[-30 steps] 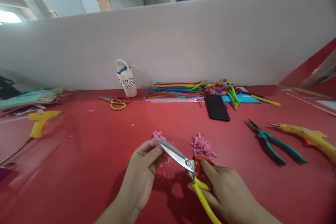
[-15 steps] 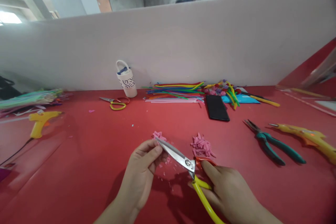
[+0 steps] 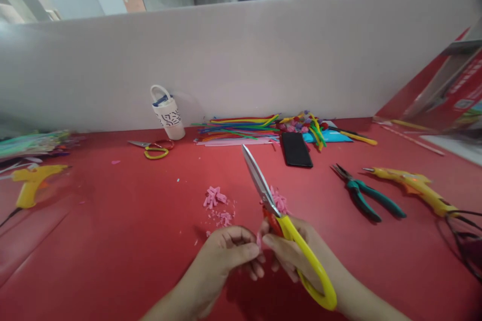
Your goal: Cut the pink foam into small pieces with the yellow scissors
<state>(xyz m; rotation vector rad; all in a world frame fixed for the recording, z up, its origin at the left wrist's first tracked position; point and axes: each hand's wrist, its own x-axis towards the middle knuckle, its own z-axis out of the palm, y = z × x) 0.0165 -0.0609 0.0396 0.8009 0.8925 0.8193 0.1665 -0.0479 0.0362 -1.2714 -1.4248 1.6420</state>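
Observation:
My right hand (image 3: 297, 251) is wrapped round scissors (image 3: 286, 225) with yellow and red handles; their blades point up and away, looking closed together. Between my left hand (image 3: 233, 253) and the right fingertips is a small pink strip (image 3: 258, 239), pinched by my left thumb and forefinger. Just beyond my hands lies a small heap of pink pieces (image 3: 214, 196), with finer pink scraps (image 3: 225, 218) close to it. A second pink heap (image 3: 279, 200) is partly hidden behind the scissors.
At the back stand a white cup (image 3: 168, 118), other scissors (image 3: 152, 149), coloured pipe cleaners (image 3: 237, 130) and a black phone (image 3: 296, 150). Teal-handled pliers (image 3: 365, 193) and a yellow glue gun (image 3: 410, 185) lie right; another glue gun (image 3: 32, 180) lies left.
The scissors have swung upright and away from my left fingers. My left hand has moved right and nearer to me, meeting my right fingertips at the pink strip. The view has shifted slightly right.

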